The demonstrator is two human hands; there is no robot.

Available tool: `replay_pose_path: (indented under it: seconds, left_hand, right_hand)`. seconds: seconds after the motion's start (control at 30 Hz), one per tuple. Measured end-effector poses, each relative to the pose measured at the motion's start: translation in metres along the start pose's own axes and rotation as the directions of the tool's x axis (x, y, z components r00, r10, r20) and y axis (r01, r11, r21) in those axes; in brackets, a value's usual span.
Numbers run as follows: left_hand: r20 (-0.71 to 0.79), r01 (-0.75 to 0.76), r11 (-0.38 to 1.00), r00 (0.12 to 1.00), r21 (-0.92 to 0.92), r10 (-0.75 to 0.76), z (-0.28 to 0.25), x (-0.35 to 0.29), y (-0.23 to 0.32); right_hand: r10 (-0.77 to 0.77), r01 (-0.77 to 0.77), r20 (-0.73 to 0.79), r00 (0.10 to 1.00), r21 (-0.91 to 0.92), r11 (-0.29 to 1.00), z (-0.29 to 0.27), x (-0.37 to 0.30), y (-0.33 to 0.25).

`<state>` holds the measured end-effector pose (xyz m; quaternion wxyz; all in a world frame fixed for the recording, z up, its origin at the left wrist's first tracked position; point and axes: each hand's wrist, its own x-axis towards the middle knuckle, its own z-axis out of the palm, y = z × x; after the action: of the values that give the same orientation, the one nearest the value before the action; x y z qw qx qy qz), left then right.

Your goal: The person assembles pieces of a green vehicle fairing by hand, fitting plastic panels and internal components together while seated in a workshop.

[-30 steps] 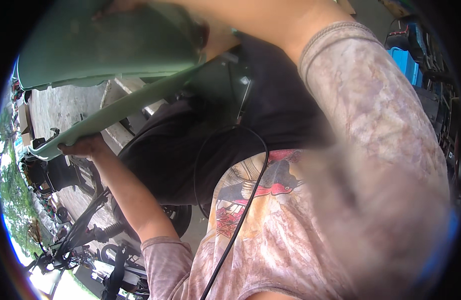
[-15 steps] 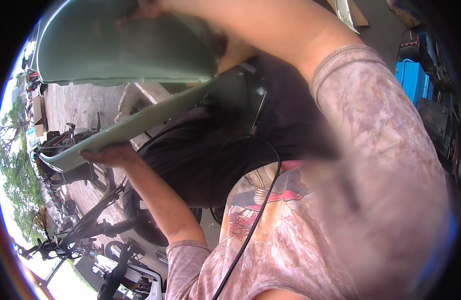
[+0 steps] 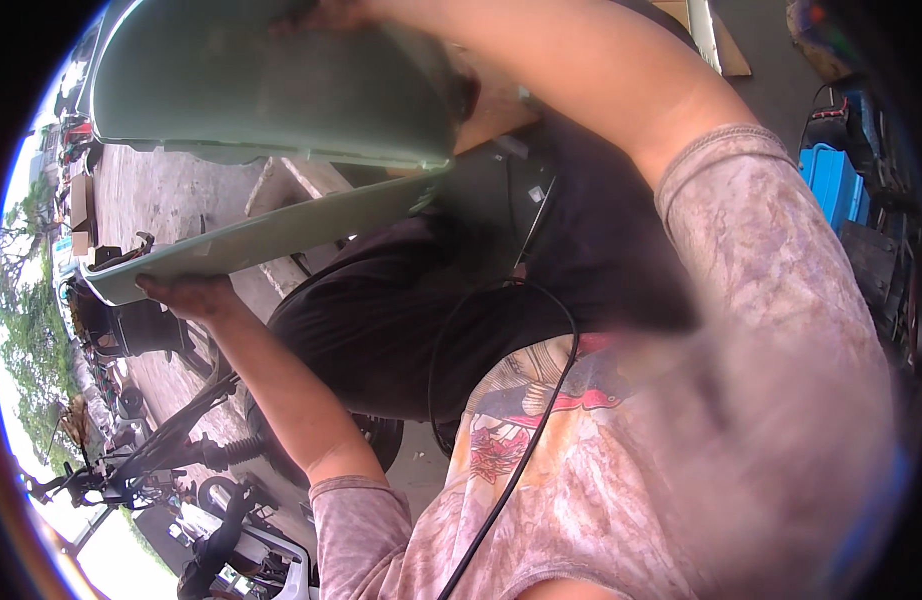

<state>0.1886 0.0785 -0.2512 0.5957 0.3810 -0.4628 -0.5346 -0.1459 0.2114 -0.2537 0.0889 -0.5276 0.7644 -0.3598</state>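
Note:
A pale green two-part shell (image 3: 281, 235), open like a hinged case, takes up the upper left. Its dark green upper half (image 3: 251, 90) faces me, and its narrow lower half slants down to the left; the two meet near my dark trousers. Under the outer end of the lower half, my left hand (image 3: 186, 295) supports it with fingers along the edge. My right arm reaches across the top, and my right hand (image 3: 326, 15) lies against the upper half with fingers stretched out. The frame's top edge cuts off part of that hand. Dark smudges mark both hands.
A black cable (image 3: 521, 470) hangs down over my shirt and lap. Bare motorcycle framework (image 3: 181, 420) stands at the lower left, beside a dark tyre (image 3: 381, 440). A blue box (image 3: 831, 185) sits at the right, and cardboard boxes (image 3: 81, 205) stand far left.
The upper half has shifted slightly right and up in view. My left hand and the lower half's outer end have moved a little left and up; the right hand remains at the upper half.

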Motion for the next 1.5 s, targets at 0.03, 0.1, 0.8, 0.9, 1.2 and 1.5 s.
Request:
replay_pose_path:
  seconds: [0.03,0.1,0.8,0.9,1.2,1.5]
  left_hand:
    - [0.007,0.012,1.0,1.0,-0.002,-0.012,-0.003,0.009,0.002]
    - [0.012,0.022,1.0,1.0,0.001,-0.022,-0.006,0.021,0.002]
    - [0.133,0.108,0.993,0.985,0.04,-0.112,0.054,0.081,-0.005]
    - [0.17,0.137,0.99,0.976,0.012,-0.137,0.056,0.087,-0.008]
    - [0.236,0.153,0.988,0.96,-0.009,-0.147,0.059,0.093,-0.019]
    - [0.358,0.268,0.954,0.911,-0.134,-0.206,0.034,0.103,-0.038]
  right_hand:
    - [-0.001,0.001,-0.002,1.0,0.003,1.0,0.0,-0.001,0.0]
    - [-0.002,0.002,-0.008,1.0,0.009,1.0,-0.001,-0.002,0.002]
    - [-0.052,0.049,-0.043,0.998,-0.066,0.997,0.014,0.01,0.006]
    - [-0.076,0.071,-0.058,0.995,-0.078,0.994,0.016,0.011,0.005]
    - [-0.036,0.036,-0.024,0.999,-0.019,0.999,0.011,0.006,0.002]
    - [-0.054,0.054,-0.085,0.995,0.0,0.999,0.014,0.019,0.014]
